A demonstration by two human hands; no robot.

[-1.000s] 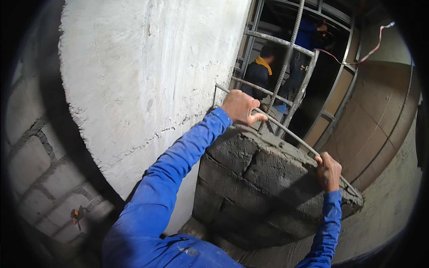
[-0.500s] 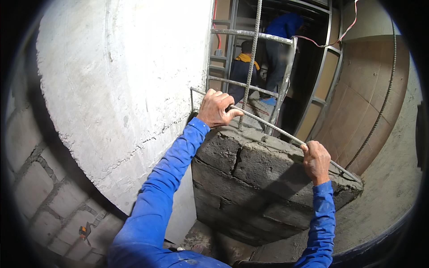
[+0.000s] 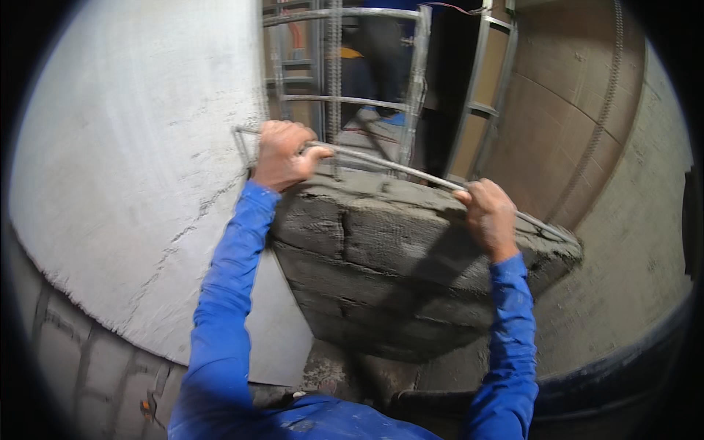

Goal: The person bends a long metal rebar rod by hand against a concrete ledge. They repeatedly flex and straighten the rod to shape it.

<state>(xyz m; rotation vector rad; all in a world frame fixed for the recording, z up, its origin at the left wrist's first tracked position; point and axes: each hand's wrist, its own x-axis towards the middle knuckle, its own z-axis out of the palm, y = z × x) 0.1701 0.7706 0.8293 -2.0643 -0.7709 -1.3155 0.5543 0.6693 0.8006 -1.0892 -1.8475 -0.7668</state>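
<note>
A thin steel rebar rod (image 3: pixel 396 167) runs across the top of a grey concrete block wall (image 3: pixel 411 235), slanting down to the right. Near its bent left end, my left hand (image 3: pixel 284 155) is closed around it, thumb pointing right. Further along, my right hand (image 3: pixel 490 214) grips the same rod from above. The rod's right end comes down close to the wall's right corner. Wet-looking mortar (image 3: pixel 367 189) covers the top of the blocks beneath it. An upright rebar (image 3: pixel 335 81) stands behind the rod, between my hands.
To the left rises a pale plastered wall (image 3: pixel 147 147). Behind the blocks stands a metal frame (image 3: pixel 416 88) with crossbars, and people (image 3: pixel 381 59) are partly visible beyond it. Another upright rebar (image 3: pixel 607 103) is at the right. An orange tool (image 3: pixel 149 408) hangs at lower left.
The view has shifted, so the wall and both hands appear further left and higher. My hands keep their hold on the rod, which stays along the wall top.
</note>
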